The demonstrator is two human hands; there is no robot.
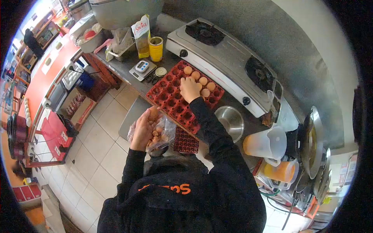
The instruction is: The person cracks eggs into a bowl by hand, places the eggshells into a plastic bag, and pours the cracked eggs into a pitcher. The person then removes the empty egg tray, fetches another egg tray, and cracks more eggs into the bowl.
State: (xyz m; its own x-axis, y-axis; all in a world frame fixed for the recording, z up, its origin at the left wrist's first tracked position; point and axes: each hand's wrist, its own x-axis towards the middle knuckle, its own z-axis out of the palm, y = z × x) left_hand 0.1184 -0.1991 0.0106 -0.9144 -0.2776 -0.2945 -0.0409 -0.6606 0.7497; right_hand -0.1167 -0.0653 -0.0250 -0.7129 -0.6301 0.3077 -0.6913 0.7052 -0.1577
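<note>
My left hand (141, 134) is curled around a brown egg (154, 113) at the near edge of the counter. Beside and partly under that hand is a clear plastic bag (168, 125) with several brown eggs or shell pieces in it; I cannot tell which. My right hand (189, 89) reaches over a red egg tray (171, 101), its fingers closed and pointing down into the cells. Whatever these fingertips hold is hidden. Several brown eggs (203, 80) sit in the tray's far right part, next to my right hand.
Behind the tray stands a two-burner gas stove (217, 66). A steel bowl (230, 122) and a plastic jug (268, 143) are at the right. Left of the tray are a timer (142, 66), a yellow can (156, 49) and a carton (142, 35). Another red tray (186, 141) lies lower down.
</note>
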